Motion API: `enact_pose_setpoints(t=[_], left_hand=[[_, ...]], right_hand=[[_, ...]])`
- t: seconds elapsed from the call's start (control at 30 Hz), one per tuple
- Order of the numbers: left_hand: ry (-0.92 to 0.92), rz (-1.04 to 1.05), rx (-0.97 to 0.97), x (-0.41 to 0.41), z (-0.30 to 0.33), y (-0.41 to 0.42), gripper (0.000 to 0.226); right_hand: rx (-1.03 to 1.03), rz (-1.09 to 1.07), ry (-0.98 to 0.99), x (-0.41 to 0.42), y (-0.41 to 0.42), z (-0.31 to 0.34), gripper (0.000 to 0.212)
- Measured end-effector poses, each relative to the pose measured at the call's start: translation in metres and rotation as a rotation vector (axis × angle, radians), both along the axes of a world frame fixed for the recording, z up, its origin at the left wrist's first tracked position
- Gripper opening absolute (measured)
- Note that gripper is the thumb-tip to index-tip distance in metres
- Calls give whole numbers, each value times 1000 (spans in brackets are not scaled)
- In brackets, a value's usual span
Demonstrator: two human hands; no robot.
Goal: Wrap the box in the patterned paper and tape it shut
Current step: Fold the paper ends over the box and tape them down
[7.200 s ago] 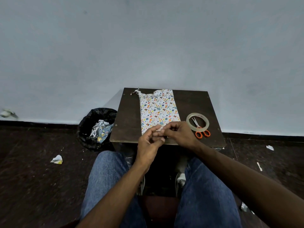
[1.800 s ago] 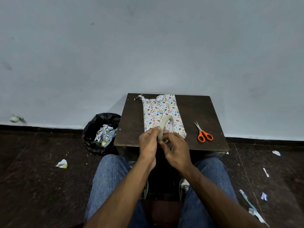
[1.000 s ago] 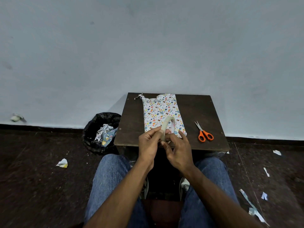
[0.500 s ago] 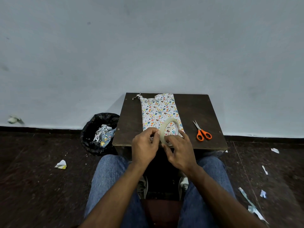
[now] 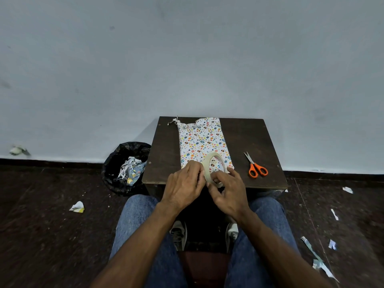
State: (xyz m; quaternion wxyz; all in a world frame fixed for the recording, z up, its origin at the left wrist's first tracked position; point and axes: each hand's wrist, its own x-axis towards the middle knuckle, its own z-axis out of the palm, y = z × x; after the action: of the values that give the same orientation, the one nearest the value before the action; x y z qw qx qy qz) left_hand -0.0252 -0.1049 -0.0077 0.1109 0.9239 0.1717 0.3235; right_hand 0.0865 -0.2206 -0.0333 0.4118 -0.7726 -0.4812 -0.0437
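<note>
Seated at a small dark table (image 5: 245, 134), I hold a roll of tape (image 5: 214, 170) upright over the near end of the box wrapped in patterned paper (image 5: 202, 142), which lies lengthwise on the tabletop. My left hand (image 5: 185, 187) pinches the roll's rim, seemingly at the tape's end; my right hand (image 5: 229, 192) grips it from below. Orange-handled scissors (image 5: 256, 168) lie apart to the right.
</note>
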Motion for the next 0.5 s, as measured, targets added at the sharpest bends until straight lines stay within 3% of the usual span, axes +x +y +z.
enact_pose_setpoints(t=[0.13,0.37,0.5], left_hand=[[7,-46,-140,-2,2,-4,13],[-171,25,-555,-4,-1,-7,29],[-189,-69,-579,-4,-5,-13,41]], right_hand=[[67,-27,155,1,1,7,22],[122,38,199,1,-1,12,19],[132,52,202,1,0,12,16]])
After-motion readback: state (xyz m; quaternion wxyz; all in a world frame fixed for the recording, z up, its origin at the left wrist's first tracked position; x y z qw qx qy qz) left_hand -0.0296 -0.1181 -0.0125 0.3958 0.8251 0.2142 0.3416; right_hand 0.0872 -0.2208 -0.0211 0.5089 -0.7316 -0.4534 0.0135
